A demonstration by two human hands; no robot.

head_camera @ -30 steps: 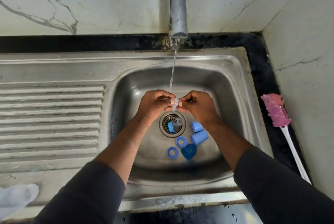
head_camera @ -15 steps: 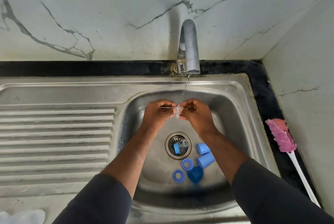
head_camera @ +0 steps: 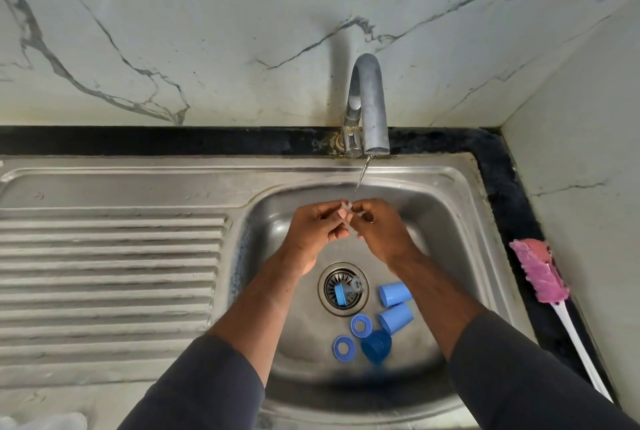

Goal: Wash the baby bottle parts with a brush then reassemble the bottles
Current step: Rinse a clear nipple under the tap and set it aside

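Both hands (head_camera: 311, 233) pinch the clear part (head_camera: 347, 210) between their fingers (head_camera: 327, 213).

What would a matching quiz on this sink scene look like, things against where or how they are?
Things: 1 pink brush; 2 clear part; 3 blue rings; 4 tap.
Places or states: A pinched between left hand and right hand; B on the sink floor; C running a thin stream; D on the dark counter.
Pairs: 1-D, 2-A, 3-B, 4-C.

No text, label, brand, number or sign can be read anywhere here.
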